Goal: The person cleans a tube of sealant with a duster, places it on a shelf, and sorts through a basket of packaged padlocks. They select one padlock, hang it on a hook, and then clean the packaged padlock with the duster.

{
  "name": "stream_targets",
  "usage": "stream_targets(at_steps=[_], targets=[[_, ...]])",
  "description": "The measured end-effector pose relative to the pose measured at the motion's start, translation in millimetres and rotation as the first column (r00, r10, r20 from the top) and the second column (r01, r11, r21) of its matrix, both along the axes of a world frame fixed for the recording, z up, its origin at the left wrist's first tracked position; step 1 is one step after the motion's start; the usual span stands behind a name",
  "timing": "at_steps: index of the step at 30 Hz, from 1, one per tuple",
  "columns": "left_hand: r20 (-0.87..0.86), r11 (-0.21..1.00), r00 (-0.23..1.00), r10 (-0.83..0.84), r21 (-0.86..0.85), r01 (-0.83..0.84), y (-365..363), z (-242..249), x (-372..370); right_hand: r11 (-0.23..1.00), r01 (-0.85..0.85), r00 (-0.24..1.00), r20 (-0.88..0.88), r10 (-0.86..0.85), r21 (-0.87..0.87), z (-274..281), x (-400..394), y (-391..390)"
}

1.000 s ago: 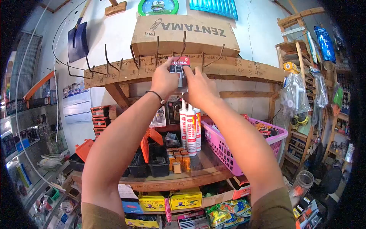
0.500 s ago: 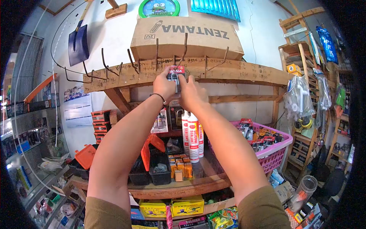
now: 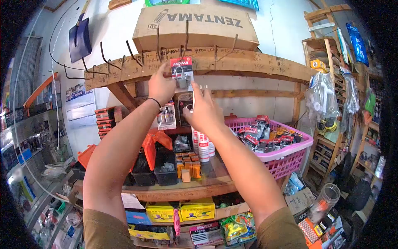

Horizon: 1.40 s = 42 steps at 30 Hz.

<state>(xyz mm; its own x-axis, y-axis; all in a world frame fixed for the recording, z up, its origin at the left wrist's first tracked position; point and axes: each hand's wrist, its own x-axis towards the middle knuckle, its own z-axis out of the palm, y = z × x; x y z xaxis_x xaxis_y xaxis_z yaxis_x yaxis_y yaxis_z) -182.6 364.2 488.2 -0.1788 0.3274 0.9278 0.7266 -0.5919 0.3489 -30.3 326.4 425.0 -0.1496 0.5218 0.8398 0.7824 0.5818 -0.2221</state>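
Observation:
A carded padlock pack [image 3: 181, 74] with a red header stands upright in front of the wooden beam, by the hooks. My left hand [image 3: 161, 85] is at its left edge, fingers bent against the card; the fingertips are partly hidden. Below and right of the pack is my right hand [image 3: 205, 108], thumb and fingers apart, holding nothing I can see. Behind that hand, white silicone sealant tubes [image 3: 203, 145] stand on the shelf, partly covered. Another carded pack [image 3: 166, 116] hangs below my left wrist.
Metal hooks [image 3: 186, 39] jut from the wooden beam [image 3: 265, 66], with a cardboard box [image 3: 195, 31] above. A pink basket [image 3: 286, 155] of carded packs stands to the right. Black bins [image 3: 166, 176] and small orange boxes [image 3: 188, 166] sit on the lower shelf [image 3: 166, 193].
My right hand has come away from the padlock pack, moving lower with its fingers spreading. My left hand has shifted to the pack's left edge, leaving more of the card showing. The view has tilted down.

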Motion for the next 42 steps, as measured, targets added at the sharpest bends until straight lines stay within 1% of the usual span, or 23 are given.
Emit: stream_targets(at_steps=[2, 3, 4, 6, 8, 10, 11, 12, 13, 14, 15, 16, 17, 18, 19, 20, 22, 25, 29, 35, 38, 40, 42], targets=[[0.041, 0.995, 0.999, 0.034, 0.093, -0.038, -2.9, -2.9, -2.5, 0.973, -0.217, 0.972, -0.076, 0.223, 0.083, -17.6, 7.5, -11.4], [0.09, 0.993, 0.996, 0.014, 0.117, -0.025, -14.0, -9.0, 2.7, 0.965, -0.254, 0.962, -0.093, 0.258, 0.06, -27.7, 10.8, -18.6], [0.092, 0.994, 0.996, 0.015, 0.106, -0.025, -25.0, -16.3, 7.9, 0.934, -0.337, 0.932, -0.097, 0.349, 0.12, -41.4, 16.5, -27.0], [0.061, 0.973, 0.989, -0.135, 0.199, 0.12, -51.5, -34.6, 18.4, 0.839, -0.49, 0.849, -0.088, 0.521, 0.236, -70.4, 29.5, -48.4], [-0.072, 0.981, 0.991, -0.115, 0.147, 0.124, -93.7, -61.9, 29.9, 0.75, -0.646, 0.746, -0.09, 0.659, 0.141, -106.2, 50.9, -72.3], [-0.134, 0.976, 0.968, -0.213, 0.018, 0.217, -139.7, -104.6, 42.6, 0.766, -0.643, 0.766, 0.0, 0.643, 0.011, -157.0, 76.9, -87.9], [-0.237, 0.981, 0.954, -0.183, -0.109, 0.162, -170.0, -128.7, 46.0, 0.723, -0.664, 0.743, -0.056, 0.667, -0.191, -184.6, 91.4, -96.1], [-0.309, 0.946, 0.915, -0.26, -0.273, 0.177, -201.2, -155.6, 49.3, 0.642, -0.664, 0.725, -0.118, 0.679, -0.384, -217.8, 105.8, -105.8], [-0.338, 0.864, 0.874, -0.349, -0.477, 0.161, -230.9, -185.5, 49.2, 0.579, -0.68, 0.706, -0.188, 0.683, -0.45, -267.1, 117.2, -107.2], [-0.259, 0.622, 0.787, -0.559, -0.759, 0.192, -253.3, -207.8, 46.1, 0.503, -0.664, 0.712, -0.26, 0.653, -0.553, -322.5, 129.0, -112.7], [0.139, 0.314, 0.783, -0.606, -0.863, 0.396, -271.1, -250.6, 47.8, 0.363, -0.61, 0.743, -0.348, 0.572, -0.704, -372.2, 144.0, -124.6], [0.403, -0.084, 0.666, -0.628, -0.886, 0.456, -271.4, -312.7, 25.0, 0.402, -0.61, 0.683, -0.196, 0.703, -0.683, -419.8, 154.2, -131.7], [0.669, -0.086, 0.637, -0.385, -0.712, 0.696, -292.1, -370.5, 28.8, 0.205, -0.496, 0.78, -0.329, 0.532, -0.844, -473.2, 174.7, -155.4], [0.892, -0.055, 0.452, 0.026, -0.45, 0.891, -306.1, -467.5, 7.6, -0.046, -0.396, 0.866, -0.389, 0.315, -0.917, -507.7, 193.6, -175.6], [0.816, 0.292, 0.574, 0.069, -0.567, 0.77, -339.3, -509.6, 29.2, -0.075, -0.399, 0.867, -0.402, 0.295, -0.914, -517.1, 205.9, -183.5], [0.181, 0.114, 0.887, 0.424, -0.983, 0.146, -376.0, -575.5, 26.3, -0.1, -0.364, 0.885, -0.378, 0.272, -0.926, -535.4, 221.3, -199.2], [0.174, 0.064, 0.893, 0.416, -0.985, 0.162, -413.9, -582.9, 24.5, -0.146, -0.277, 0.923, -0.305, 0.236, -0.95, -553.6, 255.8, -231.2], [0.191, 0.07, 0.895, 0.402, -0.982, 0.178, -460.1, -586.3, 21.1, -0.182, -0.143, 0.96, -0.181, 0.215, -0.973, -576.0, 301.2, -265.9], [0.176, 0.169, 0.922, 0.346, -0.978, 0.124, -474.1, -567.4, -32.0, -0.146, -0.046, 0.98, -0.073, 0.188, -0.988, -607.7, 303.3, -276.8], [0.14, 0.272, 0.97, 0.201, -0.959, 0.081, -488.4, -537.0, -102.6, -0.16, 0.097, 0.993, 0.086, 0.077, -0.982, -659.3, 287.1, -346.7], [0.176, 0.316, 0.976, 0.127, -0.94, 0.128, -493.1, -537.8, -101.5, -0.192, 0.222, 0.975, 0.221, 0.028, -0.956, -648.9, 295.2, -393.9], [0.177, 0.355, 0.979, 0.101, -0.926, 0.13, -498.3, -529.8, -108.1, -0.218, 0.178, 0.958, 0.22, -0.184, -0.96, -621.9, 279.8, -378.7], [0.167, 0.385, 0.98, 0.106, -0.916, 0.114, -514.6, -515.9, -115.8, -0.196, 0.223, 0.95, 0.258, -0.176, -0.955, -607.5, 277.2, -372.0]])
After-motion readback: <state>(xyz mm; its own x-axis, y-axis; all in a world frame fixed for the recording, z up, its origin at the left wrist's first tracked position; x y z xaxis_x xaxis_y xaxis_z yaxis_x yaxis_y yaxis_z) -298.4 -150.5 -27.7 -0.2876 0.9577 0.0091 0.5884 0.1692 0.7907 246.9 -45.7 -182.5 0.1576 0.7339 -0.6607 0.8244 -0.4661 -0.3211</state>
